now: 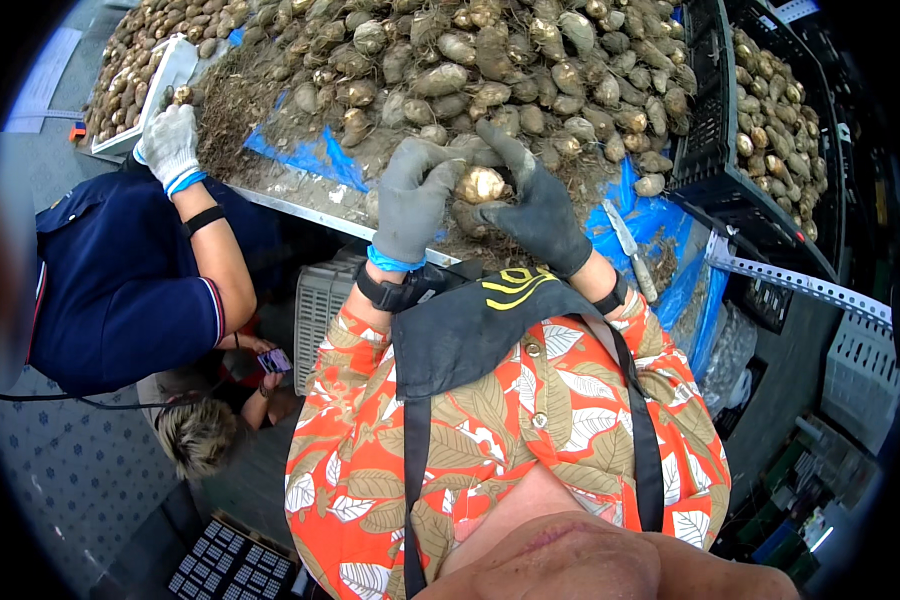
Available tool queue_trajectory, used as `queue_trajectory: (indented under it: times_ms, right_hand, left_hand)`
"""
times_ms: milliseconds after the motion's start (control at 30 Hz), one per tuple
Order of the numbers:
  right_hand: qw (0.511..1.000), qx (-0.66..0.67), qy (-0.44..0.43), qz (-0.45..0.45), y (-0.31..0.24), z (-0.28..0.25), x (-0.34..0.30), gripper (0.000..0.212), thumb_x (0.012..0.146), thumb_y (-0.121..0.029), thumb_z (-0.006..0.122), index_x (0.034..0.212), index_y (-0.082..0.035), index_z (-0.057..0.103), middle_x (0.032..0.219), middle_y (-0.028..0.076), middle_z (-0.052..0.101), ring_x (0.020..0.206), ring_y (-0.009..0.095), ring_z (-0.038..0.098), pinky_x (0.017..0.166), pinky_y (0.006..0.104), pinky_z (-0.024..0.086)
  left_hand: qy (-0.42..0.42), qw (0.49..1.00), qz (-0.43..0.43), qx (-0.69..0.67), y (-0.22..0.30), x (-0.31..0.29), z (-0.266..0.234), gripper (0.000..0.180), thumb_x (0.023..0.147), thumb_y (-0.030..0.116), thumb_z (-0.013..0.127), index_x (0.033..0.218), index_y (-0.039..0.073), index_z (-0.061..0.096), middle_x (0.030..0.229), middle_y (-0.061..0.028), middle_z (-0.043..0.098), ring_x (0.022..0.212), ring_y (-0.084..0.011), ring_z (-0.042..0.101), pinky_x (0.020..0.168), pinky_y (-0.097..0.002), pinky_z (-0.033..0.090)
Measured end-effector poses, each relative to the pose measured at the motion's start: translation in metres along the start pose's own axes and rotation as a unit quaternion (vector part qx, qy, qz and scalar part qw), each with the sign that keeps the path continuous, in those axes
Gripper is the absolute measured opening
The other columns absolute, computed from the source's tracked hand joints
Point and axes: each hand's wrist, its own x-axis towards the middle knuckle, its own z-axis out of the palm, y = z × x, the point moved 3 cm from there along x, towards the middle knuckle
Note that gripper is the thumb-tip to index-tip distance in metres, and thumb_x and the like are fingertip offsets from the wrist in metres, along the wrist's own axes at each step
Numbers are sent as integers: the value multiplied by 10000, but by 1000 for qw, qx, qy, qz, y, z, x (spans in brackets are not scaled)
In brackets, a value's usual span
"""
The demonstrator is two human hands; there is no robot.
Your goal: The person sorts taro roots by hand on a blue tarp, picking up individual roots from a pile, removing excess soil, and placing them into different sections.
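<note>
Along the near edge of the table (305, 213) — one brown tuber (481, 184), its pale end facing up, was held between two gloved hands, just short of a large heap of tubers (440, 80). Left hand (408, 200), grey glove: fingers curled against the tuber's left side. Right hand (545, 210), darker glove: thumb and fingers bent around its right side. Also present: one knife (624, 234), which lay on blue plastic sheeting (663, 218) to the right; one black crate (705, 90), which held more tubers; at far left — a co-worker's white-gloved hand (170, 142), beside a white-edged tray (178, 62)
</note>
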Motion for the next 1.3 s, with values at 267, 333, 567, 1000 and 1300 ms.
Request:
queue_trajectory:
  times_ms: [267,333,567,1000,1300]
  right_hand:
    - [998,45,-39,6,-6,-2,-1,810,725,-18,645,1452,-55,290,1372,130,466,1259,216,457,961,324,456]
    - [999,27,-22,-18,-3,-2,-1,777,731,-23,639,1439,-56,321,1361,135,477,1254,225,464,963,328,452]
    - [981,-149,1,-125,-9,3,8,833,690,-17,711,1434,-30,336,1396,148,447,1260,226,458,1043,345,379]
    - [994,-98,-38,-16,6,14,2,655,803,-48,685,1394,-23,405,1364,132,496,1224,174,481,1015,311,398]
    - [991,-106,-74,-44,-2,13,6,736,793,-83,688,1433,-22,331,1391,169,465,1247,213,476,1028,327,375]
  left_hand:
    - [104,983,-144,-54,-16,8,-23,190,943,148,521,984,15,651,780,13,591,683,-60,498,611,-218,409]
    - [68,974,-190,-104,-18,6,-27,197,941,147,521,1015,16,647,815,9,601,704,-65,507,621,-218,416]
    - [-33,991,-81,-106,4,-5,-8,299,893,136,606,1171,27,627,992,-67,663,896,-106,608,745,-246,502]
    - [27,995,35,88,22,-11,-16,162,877,78,586,1008,13,656,858,-74,647,725,-108,575,640,-269,463]
    - [-2,998,-55,-23,14,-8,-31,85,829,39,600,887,28,662,811,-109,644,735,-210,621,661,-297,486]
